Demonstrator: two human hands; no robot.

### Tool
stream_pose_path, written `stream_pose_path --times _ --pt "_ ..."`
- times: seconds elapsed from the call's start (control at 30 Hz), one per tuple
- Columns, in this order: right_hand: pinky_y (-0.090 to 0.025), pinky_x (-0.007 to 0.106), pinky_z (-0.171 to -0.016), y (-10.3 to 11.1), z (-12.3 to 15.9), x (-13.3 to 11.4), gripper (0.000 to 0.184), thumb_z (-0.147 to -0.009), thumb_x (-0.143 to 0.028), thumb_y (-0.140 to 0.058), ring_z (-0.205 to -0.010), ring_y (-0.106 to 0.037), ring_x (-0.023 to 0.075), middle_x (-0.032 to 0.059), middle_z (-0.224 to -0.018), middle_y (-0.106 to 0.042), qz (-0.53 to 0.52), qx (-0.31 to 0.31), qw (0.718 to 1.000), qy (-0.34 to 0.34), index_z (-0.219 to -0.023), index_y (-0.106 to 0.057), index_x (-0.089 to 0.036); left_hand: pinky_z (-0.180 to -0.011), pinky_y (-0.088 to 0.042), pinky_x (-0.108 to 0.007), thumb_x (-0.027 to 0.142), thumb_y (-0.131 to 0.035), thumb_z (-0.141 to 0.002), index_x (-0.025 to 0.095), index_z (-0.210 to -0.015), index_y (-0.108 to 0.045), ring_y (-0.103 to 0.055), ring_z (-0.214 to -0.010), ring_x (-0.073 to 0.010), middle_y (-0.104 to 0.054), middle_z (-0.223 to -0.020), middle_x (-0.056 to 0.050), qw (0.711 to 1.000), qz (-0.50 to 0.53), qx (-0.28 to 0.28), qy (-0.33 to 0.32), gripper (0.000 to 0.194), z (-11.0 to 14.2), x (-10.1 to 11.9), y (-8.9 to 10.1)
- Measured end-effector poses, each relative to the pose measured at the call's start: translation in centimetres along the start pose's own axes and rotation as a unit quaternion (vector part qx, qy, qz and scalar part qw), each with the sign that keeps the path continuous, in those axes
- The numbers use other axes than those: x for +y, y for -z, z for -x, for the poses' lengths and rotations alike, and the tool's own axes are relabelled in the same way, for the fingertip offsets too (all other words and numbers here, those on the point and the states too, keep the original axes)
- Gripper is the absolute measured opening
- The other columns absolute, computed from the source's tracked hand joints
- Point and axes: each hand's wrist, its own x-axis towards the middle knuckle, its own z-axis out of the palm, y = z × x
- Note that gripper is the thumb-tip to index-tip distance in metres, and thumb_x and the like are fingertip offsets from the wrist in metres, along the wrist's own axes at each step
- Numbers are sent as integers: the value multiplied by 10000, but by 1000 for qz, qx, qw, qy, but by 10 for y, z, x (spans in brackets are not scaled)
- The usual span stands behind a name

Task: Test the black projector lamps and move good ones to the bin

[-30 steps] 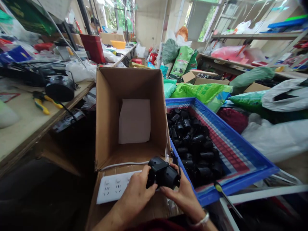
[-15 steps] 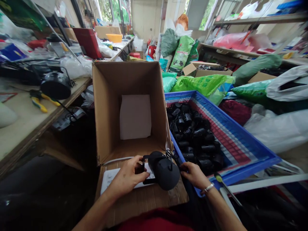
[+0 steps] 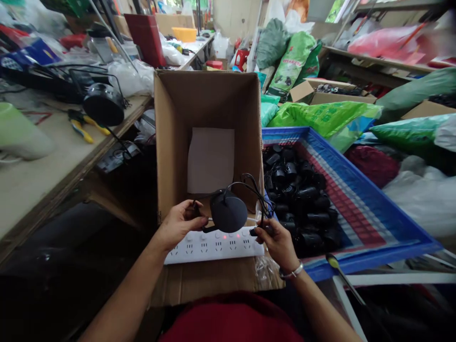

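A black cylindrical device with a bracket and cord [image 3: 228, 212] hangs just above a white power strip [image 3: 213, 247]. My left hand [image 3: 180, 223] pinches the bracket on its left side. My right hand [image 3: 274, 240] is closed on the device's black cord [image 3: 262, 202], with a dark end, perhaps a plug, between thumb and fingers. Two red lights glow on the strip, which lies on a cardboard surface [image 3: 213, 280]. Directly behind the device, an open cardboard box [image 3: 171, 142] faces me, with a pale sheet [image 3: 211, 159] inside.
A blue crate [image 3: 384, 213] on the right holds many similar black devices [image 3: 302, 194]. Pliers [image 3: 83, 128] and another black device [image 3: 103, 104] lie on the left workbench [image 3: 46, 175]. A screwdriver [image 3: 344, 275] rests near the crate's front corner.
The black device has moved forward and up, off the strip toward the box opening. My right hand has come in from the crate's edge with the cord. The view has shifted left.
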Motion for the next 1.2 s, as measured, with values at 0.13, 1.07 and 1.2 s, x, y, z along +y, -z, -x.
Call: stream_pose_path --times 0.13,1.07,1.2 --pt "-502 263 -493 -10 0 11 238 -775 -412 -619 -579 -617 161 22 -684 -606 18 -6 1000 15 -813 -559 -185 -519 -488 -225 201 -763 -606 166 -908 -523 -625 -605 -130 -633 -706 19 1000 10 25 -5 388 0 -7 6" --pt "-549 321 -659 -18 17 39 48 -782 -282 -617 -770 -654 248 55 -828 -669 114 -5 982 153 -819 -641 -263 -740 -479 -306 218 -742 -690 145 -947 -575 -623 -819 -186 -662 -898 -66 991 33 -36 -121 315 -19 -22 8" --pt "-570 317 -628 -17 12 48 107 -730 -304 -667 -768 -678 271 77 -840 -698 114 21 978 176 -828 -681 -263 -733 -473 -309 223 -734 -700 144 -933 -574 -615 -811 -184 -654 -886 -64 990 33 -49 -127 293 -16 -20 8"
